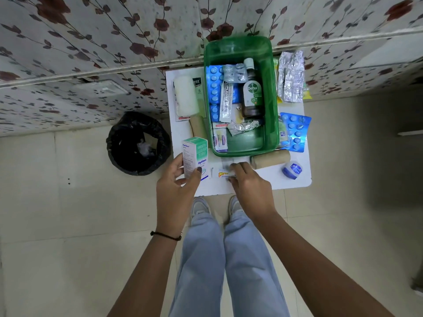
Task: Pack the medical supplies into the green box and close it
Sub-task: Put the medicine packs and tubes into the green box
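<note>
1. Far to the left of the green box (270,99), a bin lined with a black bag (138,143) stands on the tiled floor, off the small white table (295,179).
2. On the table just left of the box lie a white gauze roll (185,96) on a flat carton, and nearer me a brown bandage roll (198,128).
3. The left hand (175,191) grips an upright Optibex carton (194,157), thumb on one side and fingers on the other, at the box's near-left corner.
4. The green box stands open in the middle of the table. Inside it lie a blue tablet strip (214,92), a Cipladine tube (226,101), a Dettol bottle (251,92), a small foil strip and some waterproof plasters (220,140).
5. Just in front of the box, the right hand (249,186) presses down on a small flat packet (223,174) on the table; the fingers curl over it, but I cannot tell whether they have hold of it.
6. A second brown bandage roll (271,158) lies against the near wall of the box.
7. Right of the box are silver foil tablet strips (291,76), another blue tablet strip (295,132), and a small blue jar (293,170) near the table's near-right corner.
</note>
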